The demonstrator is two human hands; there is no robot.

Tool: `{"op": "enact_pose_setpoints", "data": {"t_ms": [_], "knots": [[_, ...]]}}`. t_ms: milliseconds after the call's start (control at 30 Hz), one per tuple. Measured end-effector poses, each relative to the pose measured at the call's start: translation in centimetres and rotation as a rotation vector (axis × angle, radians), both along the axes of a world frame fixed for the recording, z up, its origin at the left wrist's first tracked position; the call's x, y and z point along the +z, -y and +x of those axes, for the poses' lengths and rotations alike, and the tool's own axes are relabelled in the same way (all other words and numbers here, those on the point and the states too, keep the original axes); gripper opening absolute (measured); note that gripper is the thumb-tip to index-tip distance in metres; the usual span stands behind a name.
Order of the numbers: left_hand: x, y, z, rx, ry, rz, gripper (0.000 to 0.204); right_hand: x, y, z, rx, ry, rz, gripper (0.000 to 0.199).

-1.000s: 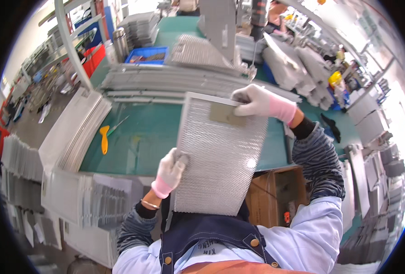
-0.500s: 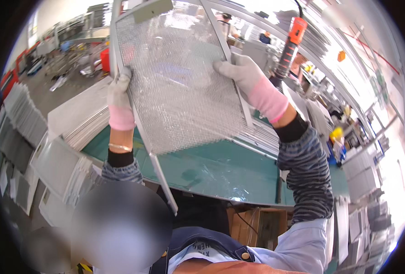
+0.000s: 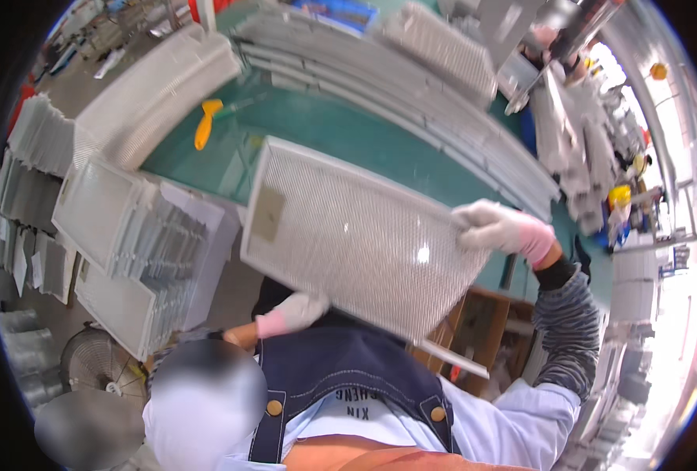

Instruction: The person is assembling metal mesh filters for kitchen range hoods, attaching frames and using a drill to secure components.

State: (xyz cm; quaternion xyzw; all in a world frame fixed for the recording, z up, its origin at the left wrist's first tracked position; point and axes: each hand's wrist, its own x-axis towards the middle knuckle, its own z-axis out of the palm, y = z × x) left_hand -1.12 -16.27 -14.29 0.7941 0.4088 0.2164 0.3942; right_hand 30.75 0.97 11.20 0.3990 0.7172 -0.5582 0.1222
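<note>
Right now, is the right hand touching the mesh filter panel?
Touching. The head view shows the gloved right hand with its fingers closed over the upper right edge of the mesh filter panel, no gap between them.

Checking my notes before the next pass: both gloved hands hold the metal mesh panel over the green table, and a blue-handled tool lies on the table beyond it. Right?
Not quite. The tool's handle is yellow, not blue, as the head view shows. The rest stands: left hand and right hand hold the mesh panel over the green table.
</note>
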Motion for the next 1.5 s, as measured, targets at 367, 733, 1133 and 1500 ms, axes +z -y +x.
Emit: {"op": "enact_pose_setpoints", "data": {"t_ms": [367, 733, 1133, 1500], "knots": [[15.4, -14.5, -2.6, -0.352, -0.461, 0.003, 0.039, -7.0, 4.6, -1.1, -0.282, -0.086, -0.102, 0.038], [15.9, -16.2, 11.1, -0.739, -0.248, -0.214, 0.043, -7.0, 7.5, 0.9, -0.288, -0.117, 0.229, 0.040], [16.0, -15.4, 11.7, -0.749, -0.546, -0.090, 0.067, -7.0, 10.2, 2.1, -0.247, -0.106, 0.426, 0.030], [14.6, -14.0, 12.3, -0.786, -0.570, 0.193, 0.074, -7.9, 12.5, 3.6, -0.178, -0.155, 0.616, 0.050]]}}
